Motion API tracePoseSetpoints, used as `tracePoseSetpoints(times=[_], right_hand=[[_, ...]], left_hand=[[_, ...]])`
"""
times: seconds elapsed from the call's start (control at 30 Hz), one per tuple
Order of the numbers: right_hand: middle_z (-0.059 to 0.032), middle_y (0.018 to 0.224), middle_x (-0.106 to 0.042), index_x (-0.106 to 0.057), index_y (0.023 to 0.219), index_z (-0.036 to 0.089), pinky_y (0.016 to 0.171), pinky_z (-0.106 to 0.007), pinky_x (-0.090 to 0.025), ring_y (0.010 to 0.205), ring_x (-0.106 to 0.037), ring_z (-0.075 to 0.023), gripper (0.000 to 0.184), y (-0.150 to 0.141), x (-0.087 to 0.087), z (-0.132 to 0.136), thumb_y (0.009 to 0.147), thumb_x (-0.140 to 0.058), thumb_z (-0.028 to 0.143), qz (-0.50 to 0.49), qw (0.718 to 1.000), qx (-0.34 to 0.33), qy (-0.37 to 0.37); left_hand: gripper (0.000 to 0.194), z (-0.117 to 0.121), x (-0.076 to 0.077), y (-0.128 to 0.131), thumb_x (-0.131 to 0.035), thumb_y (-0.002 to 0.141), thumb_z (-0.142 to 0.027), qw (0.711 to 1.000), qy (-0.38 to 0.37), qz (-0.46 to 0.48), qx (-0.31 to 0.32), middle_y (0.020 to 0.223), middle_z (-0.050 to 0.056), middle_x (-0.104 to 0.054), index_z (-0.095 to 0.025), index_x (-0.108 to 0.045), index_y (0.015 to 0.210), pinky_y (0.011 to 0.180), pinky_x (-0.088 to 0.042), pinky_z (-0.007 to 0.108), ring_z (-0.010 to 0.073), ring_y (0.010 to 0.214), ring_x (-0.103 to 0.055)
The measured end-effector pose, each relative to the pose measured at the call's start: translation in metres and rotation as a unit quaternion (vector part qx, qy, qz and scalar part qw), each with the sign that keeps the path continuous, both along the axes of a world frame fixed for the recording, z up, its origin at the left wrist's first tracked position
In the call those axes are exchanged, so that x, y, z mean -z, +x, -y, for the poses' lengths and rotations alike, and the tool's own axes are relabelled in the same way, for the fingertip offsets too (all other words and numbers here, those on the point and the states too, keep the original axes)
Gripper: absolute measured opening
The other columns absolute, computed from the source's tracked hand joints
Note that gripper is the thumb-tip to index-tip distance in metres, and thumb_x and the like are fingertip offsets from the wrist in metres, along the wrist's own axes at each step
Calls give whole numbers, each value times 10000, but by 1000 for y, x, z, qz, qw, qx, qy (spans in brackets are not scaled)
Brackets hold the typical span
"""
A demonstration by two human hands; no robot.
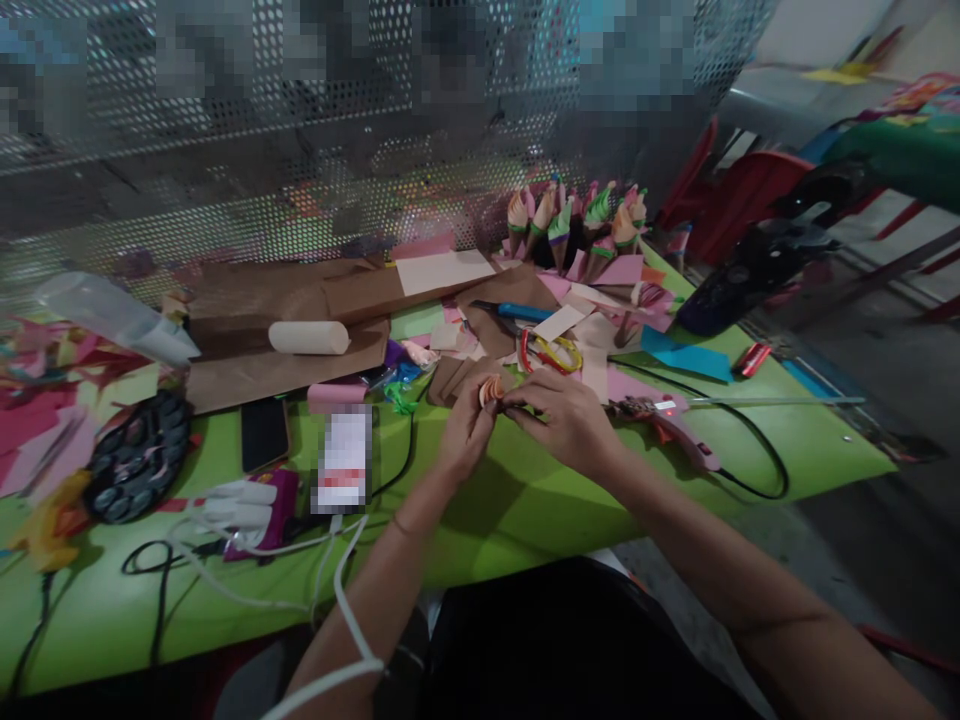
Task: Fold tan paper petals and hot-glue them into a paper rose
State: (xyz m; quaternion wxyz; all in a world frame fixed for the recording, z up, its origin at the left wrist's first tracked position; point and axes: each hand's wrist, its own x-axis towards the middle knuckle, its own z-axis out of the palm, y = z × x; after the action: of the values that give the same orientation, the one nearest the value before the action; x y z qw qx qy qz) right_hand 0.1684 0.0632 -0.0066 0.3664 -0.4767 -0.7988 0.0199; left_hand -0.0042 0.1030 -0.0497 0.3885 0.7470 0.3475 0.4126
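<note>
Both my hands meet over the middle of the green table (525,500). My left hand (466,428) and my right hand (564,416) pinch a small rolled orange paper piece (491,389) between their fingertips, held just above the table. A pink glue gun (675,425) with a black cord lies right of my right hand. Scissors with red and yellow handles (551,353) lie just beyond my hands among paper scraps.
Finished paper cones (577,225) stand at the back by a perforated metal wall. Brown paper sheets (285,340), a white roll (309,337), a black phone (264,433), a round black tray (135,455), white cables (247,560) and a blue paper sheet (686,358) crowd the table. Red chairs stand at right.
</note>
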Motion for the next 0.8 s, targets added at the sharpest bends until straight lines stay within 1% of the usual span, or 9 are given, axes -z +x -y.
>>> tracePoseSetpoints(times=[0.2, 0.4, 0.57, 0.7, 0.8], right_hand=[[-71, 829, -699, -736, 885, 194, 670, -291, -470, 759, -634, -190, 131, -1, 2, -2, 906, -611, 161, 23, 999, -5, 35], [-67, 863, -684, -701, 879, 195, 693, -294, -458, 793, -619, -188, 130, 6, -1, -8, 916, -582, 161, 49, 997, -47, 24], [-61, 872, -677, -690, 890, 201, 698, -296, -451, 805, -615, -186, 156, 12, -5, -12, 938, -548, 156, 68, 995, -78, 9], [-61, 886, -672, -692, 917, 202, 712, -300, -454, 810, -610, -188, 156, 16, -6, -13, 949, -543, 169, 62, 993, -98, -3], [-61, 888, -674, -693, 931, 203, 712, -301, -454, 816, -613, -189, 152, 17, -7, -13, 948, -546, 164, 63, 993, -104, -9]], left_hand=[[449, 1, -2, 0, -364, 981, -533, 1000, 2, -5, 4, 1219, 114, -612, -200, -511, 1244, 1035, -438, 397, 235, 1151, -569], [466, 2, -2, 1, -365, 977, -547, 999, -32, 4, 22, 1241, 108, -604, -198, -521, 1243, 1054, -433, 388, 230, 1175, -562], [413, 3, -1, 2, -390, 978, -496, 997, -61, 36, 39, 1213, 91, -619, -218, -525, 1253, 988, -482, 363, 216, 1108, -588], [384, 4, -2, 2, -411, 977, -452, 996, -71, 40, 41, 1239, 92, -615, -214, -531, 1253, 972, -495, 361, 217, 1113, -586], [394, 4, -3, 3, -410, 976, -460, 994, -89, 47, 42, 1261, 97, -609, -213, -532, 1258, 963, -502, 370, 223, 1117, -583]])
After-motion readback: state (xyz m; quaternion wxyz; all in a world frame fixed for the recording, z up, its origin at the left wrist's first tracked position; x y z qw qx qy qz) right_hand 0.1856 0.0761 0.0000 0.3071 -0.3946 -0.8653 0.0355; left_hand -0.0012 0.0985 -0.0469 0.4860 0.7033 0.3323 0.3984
